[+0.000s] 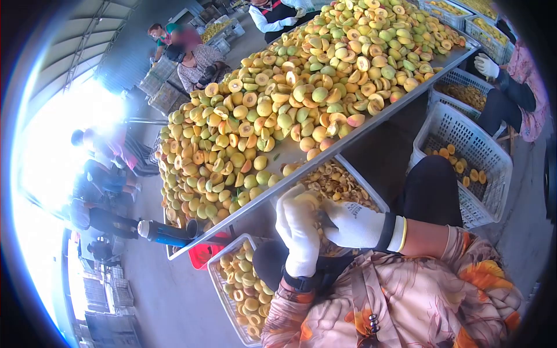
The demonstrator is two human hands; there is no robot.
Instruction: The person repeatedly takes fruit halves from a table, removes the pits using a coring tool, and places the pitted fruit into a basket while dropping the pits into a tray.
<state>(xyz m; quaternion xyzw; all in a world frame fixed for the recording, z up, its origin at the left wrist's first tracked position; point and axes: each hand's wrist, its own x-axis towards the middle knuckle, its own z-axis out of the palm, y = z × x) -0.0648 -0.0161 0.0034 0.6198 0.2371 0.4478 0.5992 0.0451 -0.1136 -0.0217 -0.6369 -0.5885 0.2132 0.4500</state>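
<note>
My left hand (pixel 297 229), in a white glove, is raised over my lap with its fingers curled round what looks like a peach half (pixel 309 201), pale and partly hidden. Close against it, my right hand (pixel 357 225), also gloved in white, has its fingers bent inward; whatever is in them is blurred and hidden. Just beyond both hands, under the table's edge, sits a crate of brown pits and scraps (pixel 333 180). A large heap of halved yellow-green peaches (pixel 284 119) covers the metal table (pixel 348 139) in front of me.
A crate of peach halves (pixel 246 278) stands at my left knee. To my right is a white crate (pixel 464 130) with several halves inside. A red container (pixel 203 252) and a blue cylinder (pixel 165 232) are by the table's left corner. Other people work around the table.
</note>
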